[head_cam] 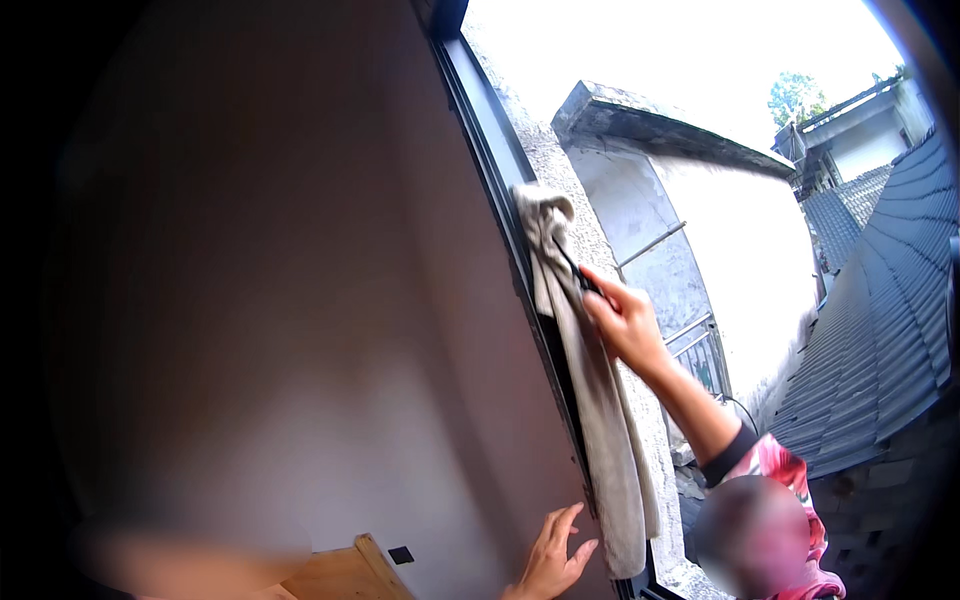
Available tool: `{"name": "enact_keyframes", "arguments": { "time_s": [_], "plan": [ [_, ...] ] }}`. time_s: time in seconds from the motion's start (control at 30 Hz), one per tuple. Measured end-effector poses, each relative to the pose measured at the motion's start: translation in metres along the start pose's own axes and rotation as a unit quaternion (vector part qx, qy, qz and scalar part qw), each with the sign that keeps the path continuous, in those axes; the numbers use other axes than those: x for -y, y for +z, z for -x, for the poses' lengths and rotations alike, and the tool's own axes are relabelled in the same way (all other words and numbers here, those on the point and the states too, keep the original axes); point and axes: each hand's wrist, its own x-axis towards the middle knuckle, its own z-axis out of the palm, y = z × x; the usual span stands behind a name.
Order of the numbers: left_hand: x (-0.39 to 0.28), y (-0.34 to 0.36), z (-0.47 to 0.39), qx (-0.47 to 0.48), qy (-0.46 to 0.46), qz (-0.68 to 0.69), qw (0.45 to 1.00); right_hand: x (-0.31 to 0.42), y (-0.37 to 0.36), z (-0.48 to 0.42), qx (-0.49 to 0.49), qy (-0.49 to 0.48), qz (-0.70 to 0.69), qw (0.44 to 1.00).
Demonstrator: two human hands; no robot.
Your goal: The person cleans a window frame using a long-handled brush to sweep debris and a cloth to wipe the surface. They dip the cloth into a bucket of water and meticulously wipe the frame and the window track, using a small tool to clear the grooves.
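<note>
My right hand (630, 322) is shut on a thin black handle (581, 277), which reaches up to a bunched part of a long, light grey cloth (607, 435). The top of the cloth lies against the dark window frame (480, 135), and its length hangs down along the frame. What the handle ends in is hidden in the folds. At the bottom, my left hand (555, 555) is empty with its fingers apart, beside the lower frame and just left of the hanging cloth.
A plain inner wall (337, 300) fills the left. Below stand a wooden piece (352, 570) and a small black square (401, 555) on the wall. Outside the open window are a rough ledge, a pale building (735, 262), a railing and a corrugated roof (862, 352).
</note>
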Motion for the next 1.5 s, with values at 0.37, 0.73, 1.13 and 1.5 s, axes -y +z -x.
{"name": "enact_keyframes", "arguments": {
  "time_s": [0.37,0.73,1.13,1.5],
  "plan": [
    [-0.01,0.019,-0.005,0.003,-0.017,-0.006,1.0,0.03,0.007,0.021,-0.038,-0.04,-0.039,0.998],
    [0.016,-0.023,0.04,-0.02,-0.067,-0.018,0.997,0.091,0.064,-0.191,-0.052,0.051,0.073,0.995],
    [0.023,0.008,0.022,-0.086,-0.145,0.063,0.984,0.022,-0.012,-0.001,0.045,-0.102,0.085,0.99],
    [-0.021,0.134,0.128,0.026,-0.337,0.388,0.858,0.02,-0.088,0.282,0.151,0.09,0.165,0.971]
  ]
}}
